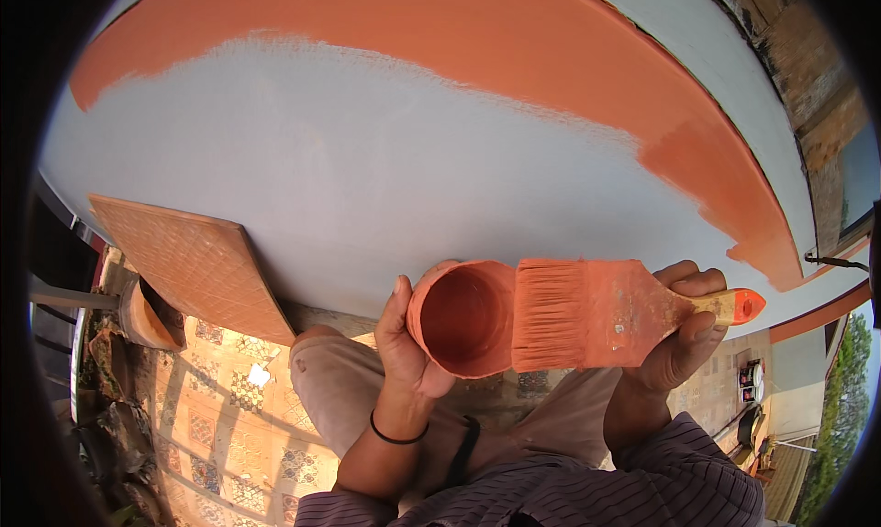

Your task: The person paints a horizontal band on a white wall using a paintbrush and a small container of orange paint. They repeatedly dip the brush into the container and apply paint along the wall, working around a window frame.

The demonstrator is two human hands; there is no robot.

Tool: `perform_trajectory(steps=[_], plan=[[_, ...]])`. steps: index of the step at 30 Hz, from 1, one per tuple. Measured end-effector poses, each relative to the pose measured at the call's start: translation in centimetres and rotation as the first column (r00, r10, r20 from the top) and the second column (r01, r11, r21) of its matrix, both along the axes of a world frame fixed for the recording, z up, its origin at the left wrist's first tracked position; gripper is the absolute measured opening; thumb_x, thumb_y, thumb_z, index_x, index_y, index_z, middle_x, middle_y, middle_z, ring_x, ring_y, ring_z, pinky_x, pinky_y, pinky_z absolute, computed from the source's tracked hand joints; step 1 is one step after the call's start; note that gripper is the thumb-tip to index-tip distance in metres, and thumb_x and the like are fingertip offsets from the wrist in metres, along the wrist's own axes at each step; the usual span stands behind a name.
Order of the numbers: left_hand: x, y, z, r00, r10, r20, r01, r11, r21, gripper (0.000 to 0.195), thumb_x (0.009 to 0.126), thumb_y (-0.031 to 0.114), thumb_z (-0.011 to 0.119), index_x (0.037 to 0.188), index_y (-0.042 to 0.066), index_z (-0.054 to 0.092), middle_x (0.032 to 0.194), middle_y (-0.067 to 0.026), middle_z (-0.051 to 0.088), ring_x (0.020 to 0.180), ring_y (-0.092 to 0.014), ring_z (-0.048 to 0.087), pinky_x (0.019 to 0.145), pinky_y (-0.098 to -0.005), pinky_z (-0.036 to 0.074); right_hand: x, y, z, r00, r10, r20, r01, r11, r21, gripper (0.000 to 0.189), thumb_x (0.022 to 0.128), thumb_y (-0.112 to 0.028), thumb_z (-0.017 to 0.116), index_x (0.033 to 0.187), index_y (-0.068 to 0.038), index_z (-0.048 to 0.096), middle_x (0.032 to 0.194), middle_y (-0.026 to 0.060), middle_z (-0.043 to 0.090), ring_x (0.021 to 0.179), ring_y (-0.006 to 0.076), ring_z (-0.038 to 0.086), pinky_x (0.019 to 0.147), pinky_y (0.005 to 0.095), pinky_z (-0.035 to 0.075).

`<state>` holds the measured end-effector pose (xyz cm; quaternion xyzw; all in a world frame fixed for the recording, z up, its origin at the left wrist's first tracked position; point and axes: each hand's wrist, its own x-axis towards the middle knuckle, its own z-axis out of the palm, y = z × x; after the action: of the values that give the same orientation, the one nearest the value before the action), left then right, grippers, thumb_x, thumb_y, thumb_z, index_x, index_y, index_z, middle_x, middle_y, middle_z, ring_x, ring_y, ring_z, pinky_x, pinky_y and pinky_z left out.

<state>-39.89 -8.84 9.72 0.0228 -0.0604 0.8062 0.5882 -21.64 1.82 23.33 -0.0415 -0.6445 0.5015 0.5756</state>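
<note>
My left hand (pixel 406 345) is wrapped around an orange-smeared paint cup (pixel 462 318), its open mouth facing me. Dark reddish-orange paint shows inside, though how full it is I cannot tell. In my right hand (pixel 678 345) is the handle of a wide flat paintbrush (pixel 612 314), whose bristles and ferrule are coated in orange. The bristle tips reach the right rim of the cup. Before me a pale grey-white wall (pixel 385 162) carries a broad orange painted band (pixel 454 25) along its top, with a ragged lower edge.
A brown woven-pattern panel (pixel 189 259) leans against the wall at left, near a terracotta pot (pixel 148 314). Patterned tiles (pixel 227 417) cover the floor. Paint tubs (pixel 751 381) stand far right. Rough stones (pixel 127 431) line the left edge, and a dark metal hook (pixel 836 260) juts in at right.
</note>
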Motion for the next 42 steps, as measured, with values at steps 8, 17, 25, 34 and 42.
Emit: perform_trajectory(steps=[8,17,25,34,42], plan=[[0.3,0.1,0.4,1.000,0.007,-0.019,-0.008,0.998,-0.060,0.059,0.109,0.050,0.040,0.135,0.000,0.058,0.129,-0.0185,0.066,0.115,-0.031,0.067,0.096,-0.0465,0.058,0.7,0.2,-0.3,1.000,0.006,-0.030,-0.007,0.999,-0.031,0.041,0.094,-0.027,0.079,0.110,0.005,0.059,0.097,0.0220,0.069,0.084,0.0217,0.071,0.075,0.0315,0.061],[0.4,0.0,-0.1,1.000,-0.004,-0.017,0.003,0.998,-0.070,0.062,0.107,0.052,0.046,0.136,-0.001,0.054,0.129,-0.0200,0.064,0.114,-0.032,0.066,0.095,-0.0471,0.060,1.3,0.8,0.0,0.985,-0.070,-0.159,0.062,0.997,-0.055,0.036,0.100,-0.021,0.071,0.119,0.005,0.056,0.110,0.0227,0.068,0.102,0.0274,0.070,0.092,0.0397,0.057],[0.2,0.7,-1.7,0.998,-0.062,0.030,0.062,0.998,-0.016,0.065,0.100,0.054,0.062,0.133,-0.001,0.051,0.126,-0.0223,0.059,0.115,-0.038,0.061,0.095,-0.0485,0.060,1.6,1.5,0.0,0.984,0.062,-0.165,-0.061,0.998,0.009,0.031,0.102,-0.014,0.064,0.128,-0.002,0.054,0.122,0.0234,0.066,0.116,0.0303,0.065,0.102,0.0448,0.053],[0.1,1.1,-2.5,0.996,-0.087,0.036,0.083,0.992,0.092,0.063,0.101,0.052,0.060,0.131,-0.002,0.051,0.128,-0.0236,0.055,0.117,-0.043,0.058,0.090,-0.0487,0.063,0.1,2.3,1.0,0.988,0.083,-0.132,-0.043,0.959,0.279,0.027,0.102,-0.011,0.061,0.128,-0.005,0.054,0.129,0.0248,0.063,0.123,0.0307,0.062,0.107,0.0478,0.050],[0.2,1.0,-2.4,0.998,-0.048,-0.029,0.050,0.996,0.072,0.066,0.103,0.054,0.056,0.134,-0.004,0.050,0.132,-0.0250,0.053,0.118,-0.046,0.057,0.084,-0.0532,0.067,1.5,3.6,1.3,0.912,-0.373,-0.172,0.410,0.815,0.409,0.023,0.099,-0.007,0.062,0.120,-0.003,0.054,0.112,0.0316,0.067,0.102,0.0316,0.071,0.094,0.0460,0.058]])
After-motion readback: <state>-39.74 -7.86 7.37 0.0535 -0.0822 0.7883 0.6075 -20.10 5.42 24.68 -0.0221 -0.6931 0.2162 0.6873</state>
